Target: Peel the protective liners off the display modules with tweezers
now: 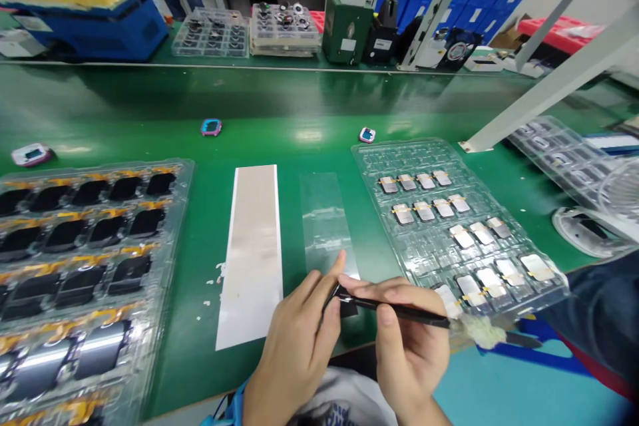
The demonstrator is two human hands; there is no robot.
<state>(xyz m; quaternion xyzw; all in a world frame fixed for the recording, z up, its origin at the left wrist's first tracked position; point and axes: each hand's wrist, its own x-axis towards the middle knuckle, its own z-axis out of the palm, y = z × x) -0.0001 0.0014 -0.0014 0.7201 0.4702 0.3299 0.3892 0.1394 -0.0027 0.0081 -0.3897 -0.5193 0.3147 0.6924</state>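
Observation:
My left hand (299, 339) is closed around a small black part (346, 301), pinched between thumb and fingers near the table's front edge. My right hand (407, 339) grips black tweezers (399, 311) like a pen; their tip touches the black part. A wad of whitish material (480, 331) is wrapped around the tweezers' rear end. Both hands hover just in front of a clear film strip (324, 219) and a white strip (252, 253) lying on the green table.
A clear tray (369, 166) with several small silver parts lies at the right. Another clear tray (170, 259) of black screens lies at the left. Small pink and blue devices (211, 127) (367, 135) (30, 154) sit farther back. A white frame leg (539, 93) slants at right.

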